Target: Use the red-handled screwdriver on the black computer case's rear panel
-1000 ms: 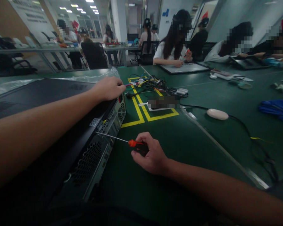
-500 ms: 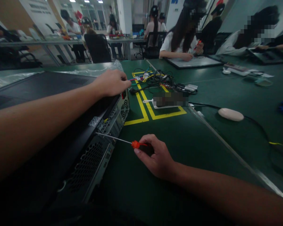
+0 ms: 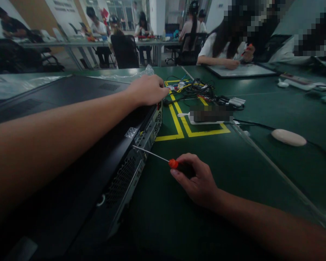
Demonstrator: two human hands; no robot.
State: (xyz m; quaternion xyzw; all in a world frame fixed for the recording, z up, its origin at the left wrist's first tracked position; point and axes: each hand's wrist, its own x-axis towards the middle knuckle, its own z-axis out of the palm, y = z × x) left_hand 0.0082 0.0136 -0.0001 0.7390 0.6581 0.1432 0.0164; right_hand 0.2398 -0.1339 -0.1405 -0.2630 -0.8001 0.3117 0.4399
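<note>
A black desktop computer case [image 3: 97, 152] lies flat on the left, its metal back panel with vents and ports facing right. My left hand [image 3: 149, 89] rests over the far rear corner of the case, fingers curled at its edge; the fingertips are partly hidden. Between the closed thumb and fingers of my right hand [image 3: 199, 179] is a screwdriver [image 3: 174, 164] with a red collar; its dark handle is mostly covered by the hand. The long thin shaft points left, and its tip meets the rear edge of the case, just below a silvery sticker [image 3: 130, 132].
Bundled cables [image 3: 198, 88] and a power strip [image 3: 212, 116] lie inside yellow tape marks on the green table [image 3: 241, 174]. A cord runs to a pale oval object [image 3: 288, 137]. Clear plastic [image 3: 21, 85] lies behind the case. Across the table, a co-worker [image 3: 220, 50] handles a flat panel.
The camera has turned left, so everything appears shifted to the right. The screwdriver tip stays at the case's rear edge, and both hands keep about the same places relative to the case.
</note>
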